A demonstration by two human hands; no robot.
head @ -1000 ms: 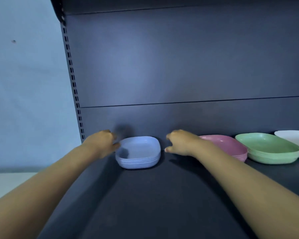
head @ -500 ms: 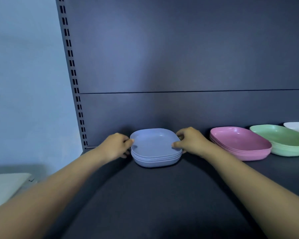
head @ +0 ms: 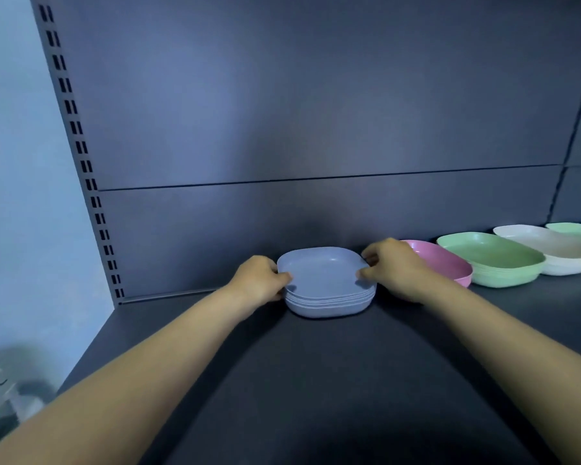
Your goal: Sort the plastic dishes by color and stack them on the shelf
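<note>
Beneath both wrists, dark shelf [head: 316, 380]. Out past the right hand [head: 393, 266], ranged in a row along the back panel [head: 316, 213], one colour to a pile, presumably to keep the sorting easy to read: pink stack [head: 450, 266] just behind the knuckles, then green stack [head: 490, 260], then cream stack [head: 550, 250] farther off. Between the two hands, blue stack [head: 322, 280] of nested dishes, resting on the shelf near the back, probably being squared up as the row's left end. On its left rim, left hand [head: 259, 280] with fingers curled round the edge; on its right rim, thumb and fingers pinching narrow.
</note>
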